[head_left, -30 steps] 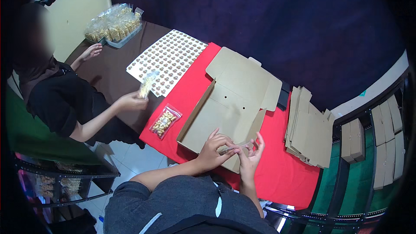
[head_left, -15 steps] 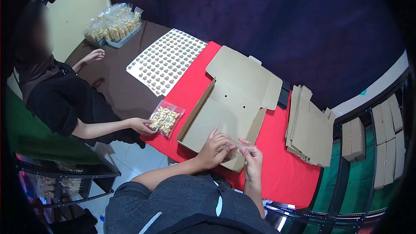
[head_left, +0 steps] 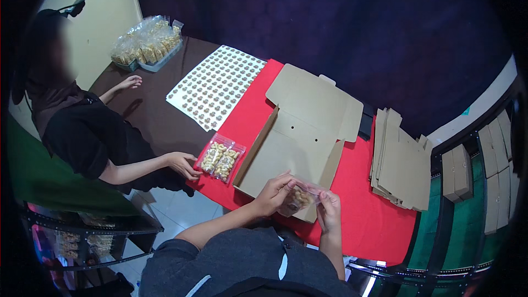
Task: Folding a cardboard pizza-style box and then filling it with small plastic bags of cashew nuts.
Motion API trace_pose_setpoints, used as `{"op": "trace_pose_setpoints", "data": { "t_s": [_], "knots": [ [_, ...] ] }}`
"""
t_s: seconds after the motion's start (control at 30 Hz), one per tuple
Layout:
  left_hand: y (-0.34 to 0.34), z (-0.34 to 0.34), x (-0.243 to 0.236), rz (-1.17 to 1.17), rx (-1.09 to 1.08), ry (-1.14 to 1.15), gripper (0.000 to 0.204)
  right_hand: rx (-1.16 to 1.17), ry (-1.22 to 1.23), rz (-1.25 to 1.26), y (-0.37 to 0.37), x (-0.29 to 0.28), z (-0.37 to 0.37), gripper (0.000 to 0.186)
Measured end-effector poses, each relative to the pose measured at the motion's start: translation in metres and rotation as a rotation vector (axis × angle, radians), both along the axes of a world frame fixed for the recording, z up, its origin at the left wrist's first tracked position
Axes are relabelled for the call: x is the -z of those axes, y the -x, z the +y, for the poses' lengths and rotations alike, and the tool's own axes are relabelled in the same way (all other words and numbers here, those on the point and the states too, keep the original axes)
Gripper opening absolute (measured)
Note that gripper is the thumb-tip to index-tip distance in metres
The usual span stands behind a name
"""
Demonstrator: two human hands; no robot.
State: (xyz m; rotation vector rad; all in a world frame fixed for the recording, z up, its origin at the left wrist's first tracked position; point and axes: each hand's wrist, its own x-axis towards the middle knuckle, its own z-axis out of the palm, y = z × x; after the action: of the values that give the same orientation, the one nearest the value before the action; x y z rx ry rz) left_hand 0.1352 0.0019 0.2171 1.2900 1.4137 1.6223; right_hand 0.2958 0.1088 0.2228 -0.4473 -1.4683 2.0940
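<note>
Both hands hold a small clear zip bag of cashew nuts [head_left: 298, 200] over the near end of an open brown cardboard box [head_left: 291, 132]. My left hand [head_left: 273, 195] is closed on the bag's upper left corner, and my right hand [head_left: 330, 213] pinches its upper right corner. Inside the bag, the nuts hang below the fingers, with a small dark mark on its front. The box's lid is folded back, and its floor shows two small holes. Left of the box, two similar cashew bags [head_left: 221, 158] lie side by side on the red cloth [head_left: 369, 187].
At the left stands a co-worker, one hand [head_left: 182, 165] beside the two bags. A sticker sheet [head_left: 217, 85] lies farther back, and trays of filled bags [head_left: 148, 47] stand at the far left. Flattened cardboard boxes [head_left: 401, 159] are stacked right; folded boxes [head_left: 457, 173] sit on shelving.
The bag in my hands has turned upright, so its nuts now show. The co-worker's fingers have come off the two bags. The whole view has shifted slightly.
</note>
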Motion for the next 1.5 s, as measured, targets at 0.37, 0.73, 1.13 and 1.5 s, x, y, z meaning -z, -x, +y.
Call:
{"op": "trace_pose_setpoints", "data": {
  "t_s": [0.37, 0.73, 1.13, 1.5],
  "knots": [
    [0.011, -0.025, 0.024, -0.126, 0.161, 0.140, 0.052, 0.262, 0.163, 0.042, 0.022, 0.016, -0.017, 0.027],
    [0.031, -0.065, 0.037, -0.136, -0.017, 0.101, 0.044, 0.150, -0.010, -0.169, 0.062, 0.040, -0.087, 0.032],
    [0.002, -0.041, 0.031, -0.129, 0.076, 0.089, 0.046, 0.352, 0.056, -0.133, 0.047, 0.040, -0.093, 0.034],
    [-0.012, -0.026, 0.033, -0.106, -0.090, 0.169, 0.043, 0.385, 0.062, -0.143, 0.051, 0.056, -0.070, 0.035]
  ]
}}
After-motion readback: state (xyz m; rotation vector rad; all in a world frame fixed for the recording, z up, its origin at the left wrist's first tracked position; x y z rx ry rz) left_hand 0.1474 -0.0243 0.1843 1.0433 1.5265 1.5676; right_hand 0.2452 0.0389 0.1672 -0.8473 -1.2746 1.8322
